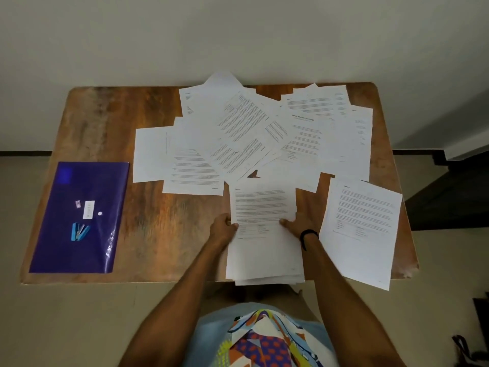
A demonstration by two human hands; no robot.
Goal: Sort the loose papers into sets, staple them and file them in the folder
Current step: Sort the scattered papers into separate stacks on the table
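Head view looks down past a plain wall (238, 35) and pale floor (66, 327) onto a wooden desk (158, 234). Loose papers (251, 128) lie fanned across the top middle of the frame, overlapping each other. A purple folder (79, 186) lies flat at the left, with what looks like a small blue stapler (80, 231) on it. A second set (362, 229) lies at the lower right, hanging over the desk edge.

In the lower middle is the stack (264, 250) — its long side runs up and down the frame. The left hand (223, 229) grips its left edge and the right hand (299, 225) grips its right edge, fingers (227, 221) curled on the paper. The stapler is well off to the left — the left hand is nearer it.
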